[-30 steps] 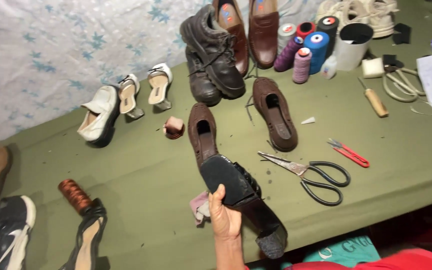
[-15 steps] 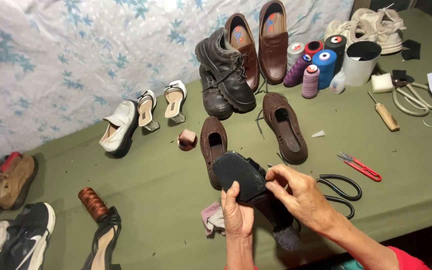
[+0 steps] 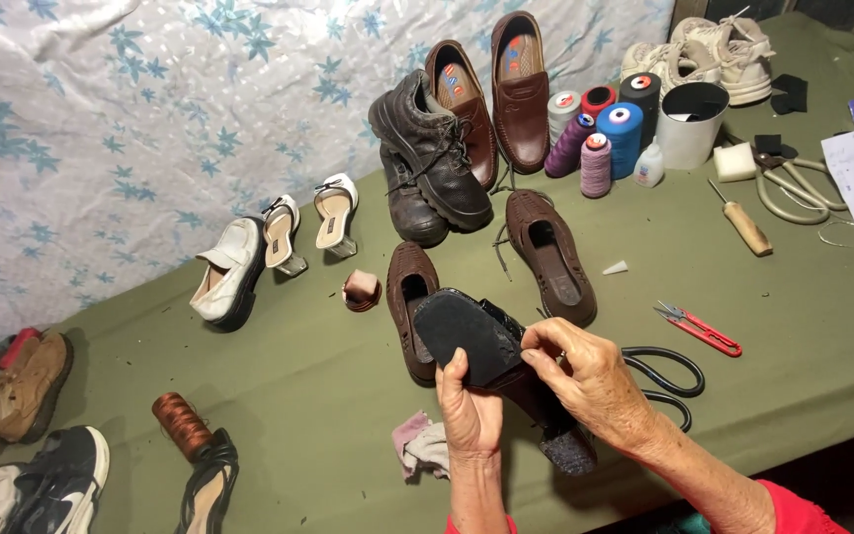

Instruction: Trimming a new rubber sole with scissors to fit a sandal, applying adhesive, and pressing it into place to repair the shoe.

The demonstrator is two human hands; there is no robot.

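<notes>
Right hand [image 3: 595,381] has slid further up the black high-heeled shoe [image 3: 491,351] since 0.5 s ago | left hand [image 3: 471,415] fingers wrapped under sole | right fingertips pinching its edge | shoe held sole-up above green table [image 3: 793,297], near black scissors [image 3: 669,381]

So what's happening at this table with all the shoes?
A person holds a black high-heeled shoe sole-up over an olive green table. The left hand grips it from below, and the right hand pinches at the sole's edge. A pair of brown woven shoes lies just beyond, with black scissors and red snips to the right, and thread spools at the back.
</notes>
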